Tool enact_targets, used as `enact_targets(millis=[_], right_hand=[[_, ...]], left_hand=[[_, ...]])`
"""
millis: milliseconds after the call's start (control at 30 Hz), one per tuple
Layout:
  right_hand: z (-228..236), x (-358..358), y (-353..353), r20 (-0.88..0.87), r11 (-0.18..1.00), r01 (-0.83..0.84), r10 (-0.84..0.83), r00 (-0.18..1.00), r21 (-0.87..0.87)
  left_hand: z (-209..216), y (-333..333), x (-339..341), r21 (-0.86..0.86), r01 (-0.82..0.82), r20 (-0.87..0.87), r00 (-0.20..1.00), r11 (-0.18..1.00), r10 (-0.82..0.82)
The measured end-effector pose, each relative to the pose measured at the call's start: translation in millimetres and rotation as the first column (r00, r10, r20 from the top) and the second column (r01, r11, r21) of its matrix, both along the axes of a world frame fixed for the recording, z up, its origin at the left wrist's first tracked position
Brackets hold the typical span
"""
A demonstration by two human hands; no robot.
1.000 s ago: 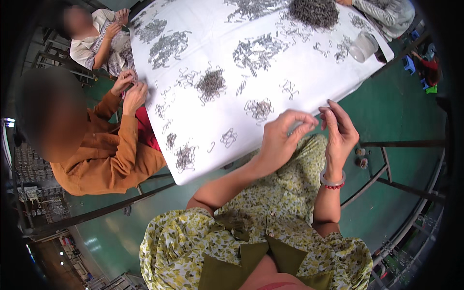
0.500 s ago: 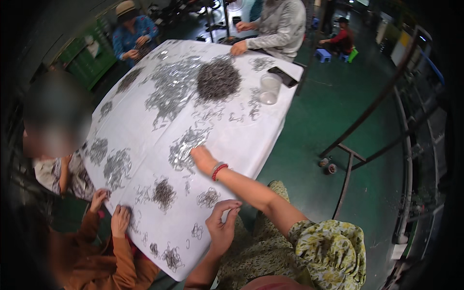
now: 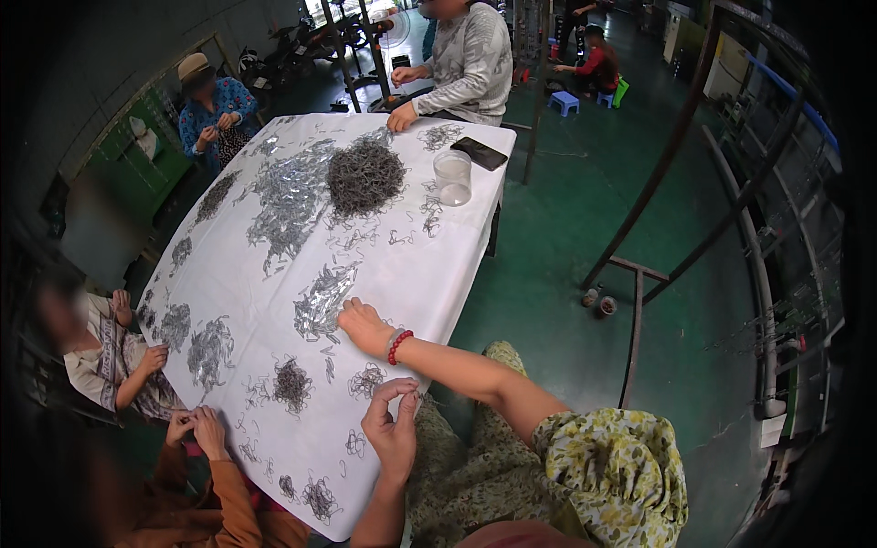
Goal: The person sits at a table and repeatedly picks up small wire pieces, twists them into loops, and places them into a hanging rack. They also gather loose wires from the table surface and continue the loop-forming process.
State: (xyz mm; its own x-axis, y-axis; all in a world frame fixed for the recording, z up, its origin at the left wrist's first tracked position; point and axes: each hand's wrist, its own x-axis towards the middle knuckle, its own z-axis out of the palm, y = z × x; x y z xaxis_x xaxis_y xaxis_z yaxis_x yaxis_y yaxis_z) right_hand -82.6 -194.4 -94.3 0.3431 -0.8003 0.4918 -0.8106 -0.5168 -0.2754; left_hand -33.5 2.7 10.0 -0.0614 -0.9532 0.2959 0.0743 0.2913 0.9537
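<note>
Head view: right hand [image 3: 364,326] still on wire pile [image 3: 322,301].

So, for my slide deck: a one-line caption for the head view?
Right hand reaches a silvery wire pile on the white table; left hand pinches a small piece.

A flat black rectangular phone with a dark screen [image 3: 479,152] lies near the far right corner of the white-covered worktop [image 3: 429,274], just beside a clear plastic cup [image 3: 452,176]. No packages, labels or signs show.
</note>
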Motion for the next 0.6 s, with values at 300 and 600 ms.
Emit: enact_targets(millis=[300, 600], right_hand=[[137, -115, 148, 0.926, 0.765, -0.561, -0.118, 0.358, 0.315], [147, -125, 200, 0.909, 0.865, -0.440, -0.045, 0.414, 0.243]], left_hand=[[-5, 0, -3, -0.028, -0.078, -0.009, 0.997, 0.997, 0.078], [7, 1, -13, 0.005, -0.115, 0.082, 0.990, 0.993, 0.114]])
